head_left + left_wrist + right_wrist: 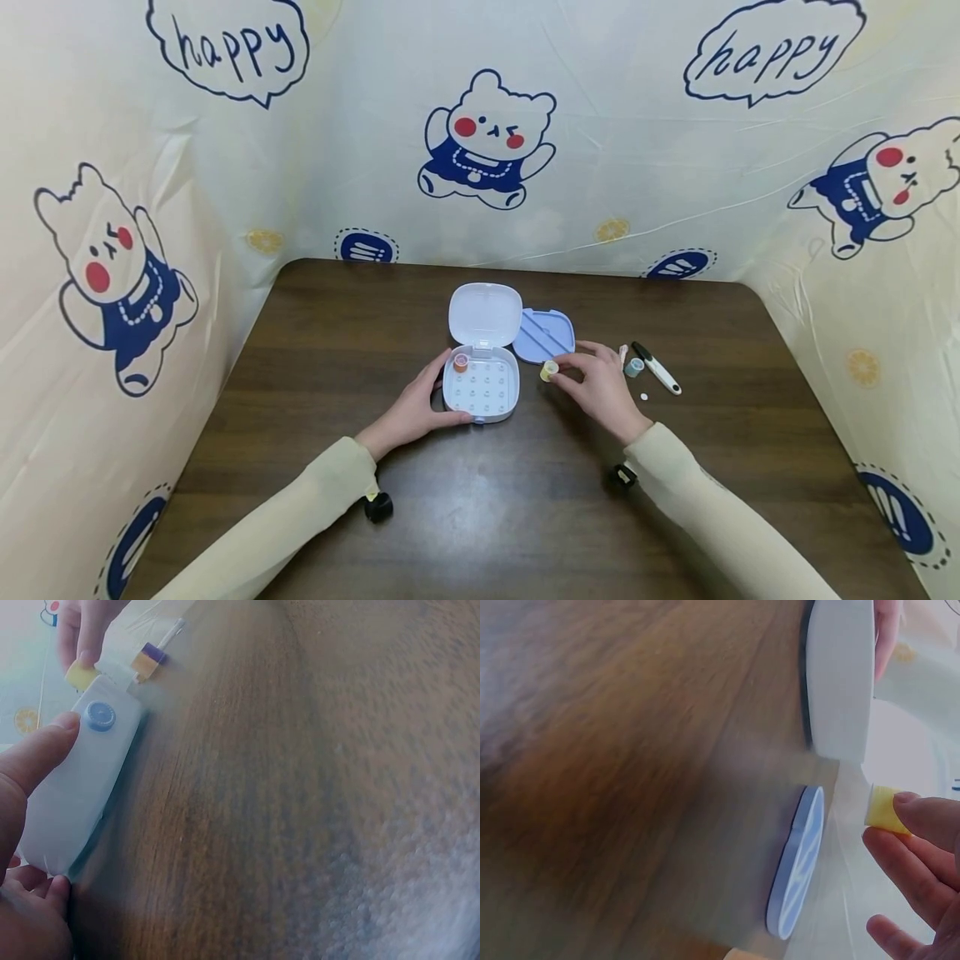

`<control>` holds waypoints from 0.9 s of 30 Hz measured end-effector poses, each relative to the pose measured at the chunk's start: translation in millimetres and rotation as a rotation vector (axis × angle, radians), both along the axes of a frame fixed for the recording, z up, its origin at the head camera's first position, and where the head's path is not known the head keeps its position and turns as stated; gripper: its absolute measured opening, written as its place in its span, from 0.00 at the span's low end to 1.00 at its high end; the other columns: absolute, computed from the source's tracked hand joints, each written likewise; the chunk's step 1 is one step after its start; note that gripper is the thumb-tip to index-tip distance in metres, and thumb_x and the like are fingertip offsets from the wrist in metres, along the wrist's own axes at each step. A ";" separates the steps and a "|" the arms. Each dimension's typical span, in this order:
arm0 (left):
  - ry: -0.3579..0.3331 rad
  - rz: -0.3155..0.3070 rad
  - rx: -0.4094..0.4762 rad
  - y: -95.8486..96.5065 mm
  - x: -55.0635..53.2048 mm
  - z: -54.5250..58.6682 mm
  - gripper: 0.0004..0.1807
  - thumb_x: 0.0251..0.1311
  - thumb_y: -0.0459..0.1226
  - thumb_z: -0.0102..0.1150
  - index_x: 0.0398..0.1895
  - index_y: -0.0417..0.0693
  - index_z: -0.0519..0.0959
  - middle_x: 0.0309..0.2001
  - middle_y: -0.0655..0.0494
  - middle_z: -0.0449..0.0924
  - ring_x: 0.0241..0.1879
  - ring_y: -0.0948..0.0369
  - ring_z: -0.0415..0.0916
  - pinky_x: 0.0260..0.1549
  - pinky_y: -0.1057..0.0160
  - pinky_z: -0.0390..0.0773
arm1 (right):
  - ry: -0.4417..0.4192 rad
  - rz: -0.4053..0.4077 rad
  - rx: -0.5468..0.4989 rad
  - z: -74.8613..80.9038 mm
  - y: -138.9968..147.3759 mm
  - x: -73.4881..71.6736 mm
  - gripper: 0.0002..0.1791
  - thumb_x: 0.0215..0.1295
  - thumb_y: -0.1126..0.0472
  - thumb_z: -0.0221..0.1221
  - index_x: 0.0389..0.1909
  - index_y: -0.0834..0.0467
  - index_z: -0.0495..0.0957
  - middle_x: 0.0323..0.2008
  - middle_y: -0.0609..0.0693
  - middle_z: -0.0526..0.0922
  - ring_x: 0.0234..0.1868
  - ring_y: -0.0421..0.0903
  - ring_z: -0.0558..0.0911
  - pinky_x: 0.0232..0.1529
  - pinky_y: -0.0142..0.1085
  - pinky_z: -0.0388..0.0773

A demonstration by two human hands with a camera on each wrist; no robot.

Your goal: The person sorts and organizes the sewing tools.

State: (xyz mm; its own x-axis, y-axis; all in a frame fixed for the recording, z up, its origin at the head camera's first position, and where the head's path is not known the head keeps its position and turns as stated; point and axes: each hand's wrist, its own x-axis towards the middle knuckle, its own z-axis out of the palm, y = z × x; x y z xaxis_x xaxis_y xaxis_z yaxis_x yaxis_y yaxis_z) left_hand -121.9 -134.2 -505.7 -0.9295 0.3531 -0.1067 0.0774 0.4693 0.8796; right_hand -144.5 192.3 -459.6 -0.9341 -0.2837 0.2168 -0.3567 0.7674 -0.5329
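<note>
A white sewing box (514,407) stands on the table with its lid (485,312) swung up at the back. Rows of small pegs cover its inside, and an orange thread spool (461,363) sits at the back left corner. My left hand (412,410) holds the box from the left, thumb at the front near the blue latch (100,716). Between thumb and fingertips, my right hand (600,390) pinches a yellow thread spool (549,372), just right of the box and above the table. In the right wrist view the yellow spool (885,808) has a white end.
Behind the right hand lies a blue tray (543,335) with slanting ridges. Further right are a light blue spool (634,367), a black-and-white pen-like tool (657,368) and a tiny white piece (643,397). A printed cloth (487,233) hangs around the table.
</note>
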 end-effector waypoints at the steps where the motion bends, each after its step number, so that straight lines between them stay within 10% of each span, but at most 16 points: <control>1: 0.001 0.000 -0.002 0.1 0.1 0.0 0.66 0.52 0.50 0.82 0.86 0.51 0.45 0.82 0.47 0.51 0.76 0.49 0.61 0.75 0.49 0.63 | 0.000 0.001 0.004 -0.5 -1.4 -0.7 0.11 0.62 0.59 0.74 0.45 0.56 0.91 0.36 0.50 0.91 0.68 0.63 0.73 0.71 0.76 0.44; 27: -0.002 -0.003 -0.004 1.1 1.2 1.4 0.65 0.53 0.50 0.81 0.86 0.51 0.45 0.82 0.47 0.51 0.77 0.50 0.60 0.75 0.49 0.63 | 0.023 0.109 0.001 -1.6 -45.9 -13.1 0.10 0.64 0.58 0.73 0.45 0.54 0.91 0.36 0.47 0.91 0.68 0.60 0.73 0.71 0.60 0.59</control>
State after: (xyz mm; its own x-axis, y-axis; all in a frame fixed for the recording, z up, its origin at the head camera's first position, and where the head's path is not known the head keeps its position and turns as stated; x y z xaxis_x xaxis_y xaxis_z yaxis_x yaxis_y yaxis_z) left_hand -120.7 -133.2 -504.3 -0.9281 0.3557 -0.1097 0.0772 0.4723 0.8781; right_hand -157.5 146.4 -461.3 -0.8924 -0.3839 0.2372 -0.4503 0.7240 -0.5226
